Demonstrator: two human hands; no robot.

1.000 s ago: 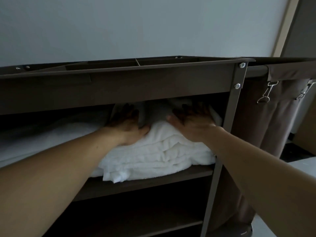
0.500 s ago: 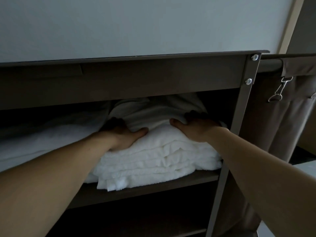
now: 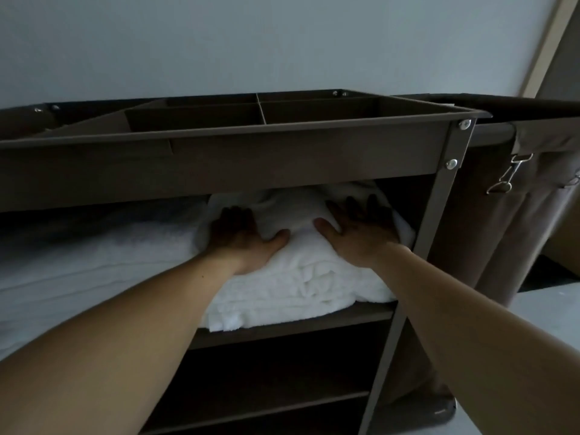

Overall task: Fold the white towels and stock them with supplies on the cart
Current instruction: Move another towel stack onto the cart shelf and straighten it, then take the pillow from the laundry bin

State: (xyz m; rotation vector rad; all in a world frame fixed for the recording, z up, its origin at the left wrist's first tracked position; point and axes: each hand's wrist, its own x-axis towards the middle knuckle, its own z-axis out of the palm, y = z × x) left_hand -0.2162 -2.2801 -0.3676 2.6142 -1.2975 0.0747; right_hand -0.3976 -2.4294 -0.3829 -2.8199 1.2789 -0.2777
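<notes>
The folded white towels (image 3: 301, 284) sit as 1 stack on the cart's (image 3: 219, 158) upper shelf (image 3: 298, 328), at its right end just beside the cart's front right post (image 3: 439, 215), with the front folds reaching the shelf's lip. Both hands lie on top of the stack under the cart's top tray. The left hand (image 3: 241, 237) is palm down with the thumb spread toward the middle, though its fingertips are dim in the shadow. The right hand (image 3: 364, 230) is flat, its fingers straight and fanned apart. Neither hand clamps anything; they press. The stack looks soft, thick and springy, light for its bulk, so it should give under the palms and puff back up when released. The loose folds are likely to slide over each other and the top layer to bunch if shoved from 1 edge. A safer hold is probably broad and flat from above, or with both hands under the bottom fold at the stack's 2 ends. More white linen (image 3: 94, 255) fills the same shelf toward the cart's left end, touching or nearly touching the stack.
</notes>
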